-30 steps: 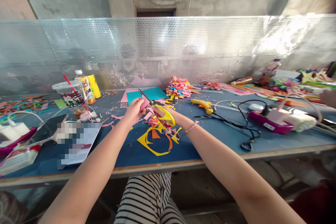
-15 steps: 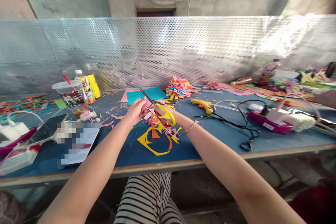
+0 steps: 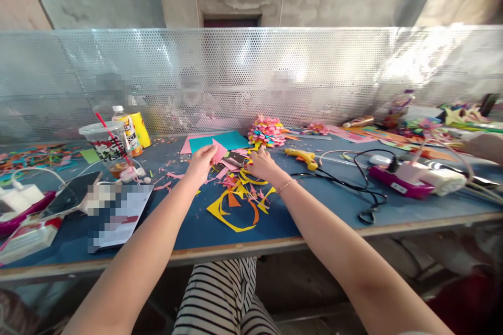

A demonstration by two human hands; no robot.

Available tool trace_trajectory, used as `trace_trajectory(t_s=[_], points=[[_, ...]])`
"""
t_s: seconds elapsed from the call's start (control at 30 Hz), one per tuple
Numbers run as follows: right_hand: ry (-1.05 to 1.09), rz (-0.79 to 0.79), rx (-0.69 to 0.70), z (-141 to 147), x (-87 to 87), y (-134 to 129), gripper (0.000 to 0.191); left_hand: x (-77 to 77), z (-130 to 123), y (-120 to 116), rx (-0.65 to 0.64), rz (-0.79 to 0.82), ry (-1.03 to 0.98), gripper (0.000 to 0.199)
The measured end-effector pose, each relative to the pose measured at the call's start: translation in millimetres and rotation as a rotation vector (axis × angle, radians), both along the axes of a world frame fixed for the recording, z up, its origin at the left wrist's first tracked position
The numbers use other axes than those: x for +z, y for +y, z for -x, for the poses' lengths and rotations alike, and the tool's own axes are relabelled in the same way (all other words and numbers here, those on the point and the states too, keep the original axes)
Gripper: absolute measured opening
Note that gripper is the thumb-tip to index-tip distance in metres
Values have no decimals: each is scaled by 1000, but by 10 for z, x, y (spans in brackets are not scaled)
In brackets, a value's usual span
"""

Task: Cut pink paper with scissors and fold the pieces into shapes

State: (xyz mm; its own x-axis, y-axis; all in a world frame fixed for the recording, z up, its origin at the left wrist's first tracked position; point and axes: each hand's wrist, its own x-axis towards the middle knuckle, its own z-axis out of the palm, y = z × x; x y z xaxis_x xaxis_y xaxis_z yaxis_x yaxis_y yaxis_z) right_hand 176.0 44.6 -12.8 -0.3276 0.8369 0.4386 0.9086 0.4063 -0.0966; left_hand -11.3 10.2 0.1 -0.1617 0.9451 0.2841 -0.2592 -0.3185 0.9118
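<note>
A small pink piece of paper (image 3: 219, 152) is pinched in my left hand (image 3: 203, 162), held above scattered paper scraps. Farther right, my right hand (image 3: 264, 164) reaches over the scraps with its fingers partly spread, just in front of a dense ball of pink, yellow and blue paper pieces (image 3: 267, 131). Its fingertips are partly hidden, and no scissors show in it. Yellow, orange and pink paper scraps (image 3: 236, 188) lie beneath and between my hands. A teal sheet (image 3: 231, 140) rests on a pink sheet (image 3: 184, 145) behind them.
A yellow glue gun (image 3: 302, 158) and black cable (image 3: 346, 183) lie to the right, near a purple power strip (image 3: 401, 180). A plastic cup (image 3: 104, 141), bottle (image 3: 129, 131), phone (image 3: 73, 191) and tablet (image 3: 129, 220) occupy the left. A perforated metal screen (image 3: 334, 78) stands behind the table.
The yellow-handled scissors have left my right hand, which has moved right and forward toward the paper ball. My left hand keeps the pink paper, shifted slightly.
</note>
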Motion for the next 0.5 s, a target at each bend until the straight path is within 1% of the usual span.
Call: trace_trajectory(t_s=[0.03, 0.07, 0.1, 0.17, 0.27, 0.37, 0.43, 0.5], points=[[87, -45, 35, 23, 17, -5, 24, -3, -11, -3, -21, -4, -14, 22], [185, -57, 103, 52, 37, -10, 22, -5, -24, -9, -36, 1, -28, 23], [295, -19, 185, 83, 56, -16, 20, -7, -38, -17, -44, 14, -39, 23], [502, 118, 354, 147, 82, -27, 22, -6, -66, -38, -55, 40, -44, 24], [718, 267, 551, 218, 79, -40, 25, -2, -97, -65, -56, 61, -16, 25], [878, 419, 624, 248, 63, -56, 25, -4, -105, -75, -23, 78, 9, 28], [958, 498, 623, 255, 62, -69, 25, -14, -101, -70, -17, 69, 27, 28], [987, 543, 608, 259, 68, -81, 25, -32, -96, -60, -27, 54, 54, 28]])
